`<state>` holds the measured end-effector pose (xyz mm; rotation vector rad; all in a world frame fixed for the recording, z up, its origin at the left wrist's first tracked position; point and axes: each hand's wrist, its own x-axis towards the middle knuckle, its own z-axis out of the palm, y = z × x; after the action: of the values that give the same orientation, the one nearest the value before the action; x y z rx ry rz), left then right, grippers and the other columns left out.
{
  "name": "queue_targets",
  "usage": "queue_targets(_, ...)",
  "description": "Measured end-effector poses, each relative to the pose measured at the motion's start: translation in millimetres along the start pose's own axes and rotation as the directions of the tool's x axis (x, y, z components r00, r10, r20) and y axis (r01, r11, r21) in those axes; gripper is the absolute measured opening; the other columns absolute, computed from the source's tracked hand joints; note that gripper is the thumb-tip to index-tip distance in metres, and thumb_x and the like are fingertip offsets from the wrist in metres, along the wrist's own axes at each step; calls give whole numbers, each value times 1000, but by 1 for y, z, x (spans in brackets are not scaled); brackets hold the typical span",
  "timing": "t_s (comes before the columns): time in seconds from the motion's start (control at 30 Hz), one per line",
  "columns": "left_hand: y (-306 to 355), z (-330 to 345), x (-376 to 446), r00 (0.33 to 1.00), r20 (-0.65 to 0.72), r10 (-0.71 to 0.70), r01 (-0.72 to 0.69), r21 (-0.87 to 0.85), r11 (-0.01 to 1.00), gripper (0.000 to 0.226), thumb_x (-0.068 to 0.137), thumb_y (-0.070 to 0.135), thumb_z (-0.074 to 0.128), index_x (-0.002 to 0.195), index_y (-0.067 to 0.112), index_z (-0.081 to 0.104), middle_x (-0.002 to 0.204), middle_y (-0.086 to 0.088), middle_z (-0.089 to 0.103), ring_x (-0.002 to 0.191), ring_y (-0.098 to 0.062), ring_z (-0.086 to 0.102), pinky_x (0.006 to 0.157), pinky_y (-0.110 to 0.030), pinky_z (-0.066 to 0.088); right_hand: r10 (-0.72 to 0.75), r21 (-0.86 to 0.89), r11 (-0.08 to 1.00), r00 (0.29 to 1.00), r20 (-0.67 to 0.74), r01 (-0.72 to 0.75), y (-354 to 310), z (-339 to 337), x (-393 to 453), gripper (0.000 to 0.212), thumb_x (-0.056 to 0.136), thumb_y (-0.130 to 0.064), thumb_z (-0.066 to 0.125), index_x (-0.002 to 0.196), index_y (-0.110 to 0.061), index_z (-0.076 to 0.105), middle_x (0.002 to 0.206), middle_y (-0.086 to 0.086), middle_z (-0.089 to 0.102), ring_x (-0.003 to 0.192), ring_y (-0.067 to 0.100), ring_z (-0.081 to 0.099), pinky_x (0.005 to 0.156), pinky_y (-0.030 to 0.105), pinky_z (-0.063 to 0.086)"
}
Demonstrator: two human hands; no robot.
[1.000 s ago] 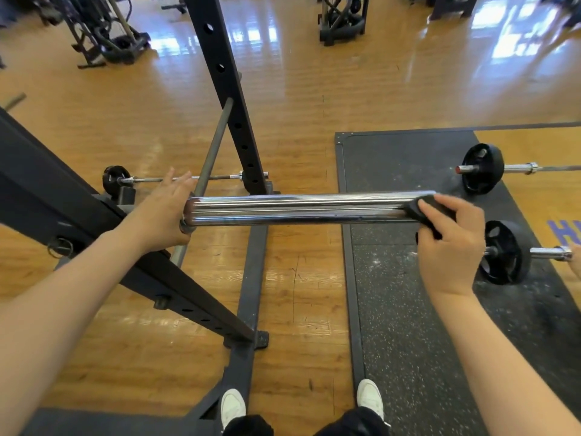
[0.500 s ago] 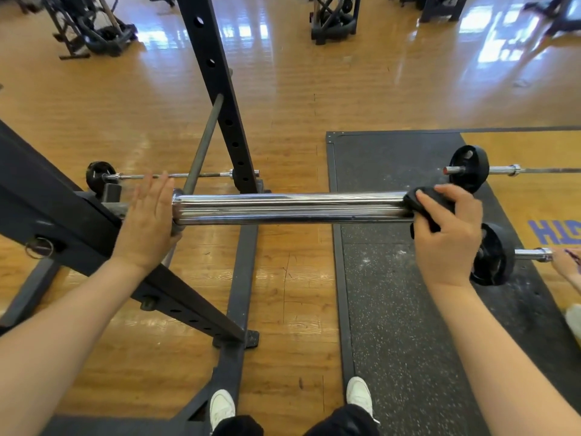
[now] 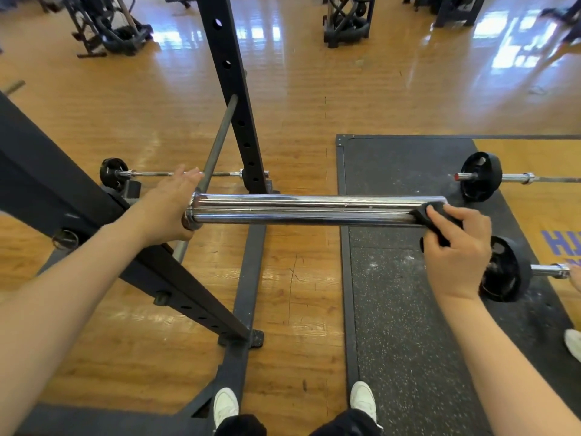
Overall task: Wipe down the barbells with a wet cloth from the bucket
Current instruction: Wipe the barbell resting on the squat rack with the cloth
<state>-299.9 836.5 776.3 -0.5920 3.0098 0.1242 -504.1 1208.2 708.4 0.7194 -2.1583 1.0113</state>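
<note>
a gym floor of glossy orange wood (image 3: 298,99) is spreading out below, with a black rubber mat (image 3: 393,309) lying to the right and a black squat rack (image 3: 232,99) standing to the left. the chrome barbell sleeve (image 3: 308,210) is lying level across the middle of the view, its long axis running straight from left to right, between the two hands.

the right hand (image 3: 456,250) is sitting at the sleeve's far right end, with fingers curling around a dark cloth (image 3: 432,221) and pressing it onto the metal. the left hand (image 3: 169,209) is resting at the opposite end, against the collar, with fingers lying straight and relaxed, gripping nothing, seemingly steadying the bar.

so the whole unwiped-looking length is lying to the left of the cloth hand, stretching toward the left hand. judging from that, the coming stroke is probably going to run leftward along the sleeve's axis, with the right hand being the only one placed to make it. the wrapped grip is looking suited to sliding along the tube rather than lifting off it.

two more barbells are lying on the floor to the right, one with a black plate (image 3: 481,176) at the mat's far edge and one with a nearer plate (image 3: 503,269) just beyond the right wrist; a third thin bar (image 3: 151,174) is lying behind the left hand. no bucket is showing. white shoes (image 3: 224,404) are standing below.
</note>
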Motion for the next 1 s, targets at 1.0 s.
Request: queue_targets(1.0, 9, 1, -4, 994, -39, -106, 109, 59, 992, 112, 65, 33, 85, 150, 12, 16, 157, -7, 17, 145, -25, 10, 117, -40, 11, 54, 20, 998, 999, 5, -54, 4, -1, -3, 25, 77, 10, 63, 101, 4, 69, 94, 24, 61, 90, 26, 45, 89, 0, 23)
